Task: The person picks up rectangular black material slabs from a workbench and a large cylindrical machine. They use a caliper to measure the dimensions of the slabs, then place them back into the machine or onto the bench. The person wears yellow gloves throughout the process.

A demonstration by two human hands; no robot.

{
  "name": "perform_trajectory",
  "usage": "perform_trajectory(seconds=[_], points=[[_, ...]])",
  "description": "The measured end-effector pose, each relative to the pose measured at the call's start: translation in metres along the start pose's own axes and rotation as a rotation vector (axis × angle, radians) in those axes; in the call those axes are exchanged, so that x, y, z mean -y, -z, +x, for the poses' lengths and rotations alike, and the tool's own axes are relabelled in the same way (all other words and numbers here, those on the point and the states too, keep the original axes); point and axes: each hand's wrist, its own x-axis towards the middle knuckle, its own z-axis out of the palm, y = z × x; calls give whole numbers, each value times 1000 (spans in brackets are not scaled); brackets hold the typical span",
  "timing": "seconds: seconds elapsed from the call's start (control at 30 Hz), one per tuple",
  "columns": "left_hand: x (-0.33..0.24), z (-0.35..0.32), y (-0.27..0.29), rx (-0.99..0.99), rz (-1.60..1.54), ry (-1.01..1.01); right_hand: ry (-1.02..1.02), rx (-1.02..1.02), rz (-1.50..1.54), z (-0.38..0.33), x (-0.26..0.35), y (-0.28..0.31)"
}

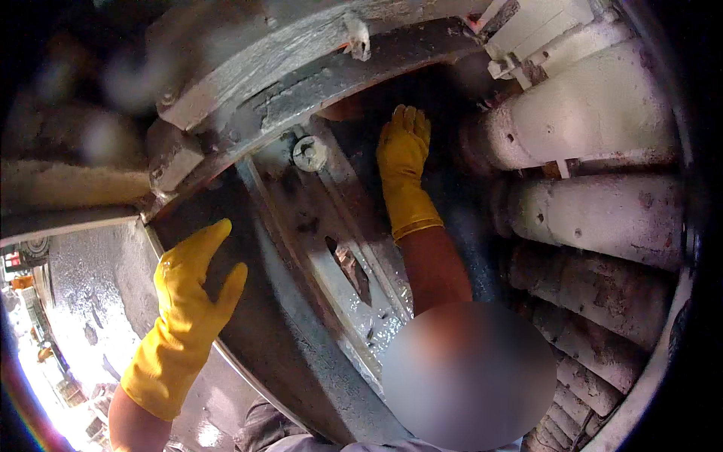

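Unclenched, the gloved left hand (187, 294) parts thumb from fingers; the right hand (404, 151) stretches its fingers out in shadow, contact unclear from here. Pale cylinders (602, 215) line the right; between both hands slants a slotted metal strip (316, 252), a round fitting (309, 154) near its top.

Dim overall, white glare lower left, dark fisheye corners

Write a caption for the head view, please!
Left hand and right hand, yellow-gloved, near a curved metal beam and thick tubes.
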Motion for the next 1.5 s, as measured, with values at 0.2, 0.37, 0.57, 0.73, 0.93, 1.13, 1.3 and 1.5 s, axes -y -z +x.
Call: perform_trajectory(seconds=[0.2,0.37,0.57,0.73,0.93,1.13,1.3,1.5], points=[[-2,-2,-5,3,-92,79,82,39,225,-4,-3,4],[3,-6,-10,6,-95,66,119,92,115,0,43,-15],[-1,-5,-11,28,-73,115,40,-6,94,9,63,-39],[5,-6,-11,13,-64,128,101,70,146,7,56,-27],[2,-3,-7,12,-37,37,132,90,101,-16,40,-13],[1,-2,-8,-5,-17,10,61,133,176,-23,50,-10],[2,-9,-6,7,-29,51,-145,57,296,-59,-24,39],[-3,-6,-6,43,0,114,-332,-294,-230,-133,-130,59]])
